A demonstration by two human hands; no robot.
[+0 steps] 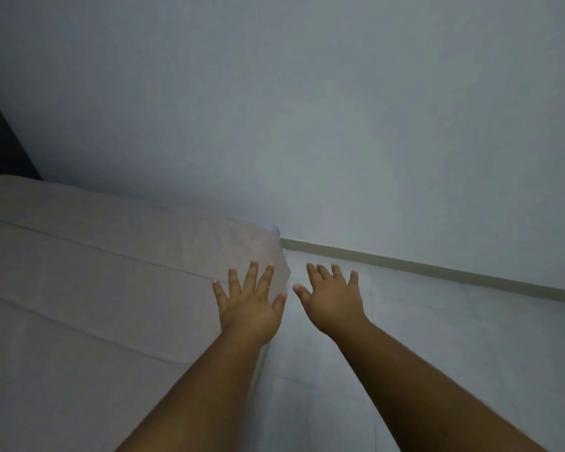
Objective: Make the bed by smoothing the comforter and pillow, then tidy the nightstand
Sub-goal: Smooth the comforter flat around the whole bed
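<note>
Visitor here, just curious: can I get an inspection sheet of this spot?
Surface: pale pink fabric comforter, lying flat, long creases across it.
Job's things: only that comforter in view.
Clutter: nothing seen.
Grippers: left hand spread over the comforter's corner; right hand spread open above the pale floor.
Cables: nothing seen.
Surroundings: plain grey wall, beige skirting board, dark panel far left.
</note>
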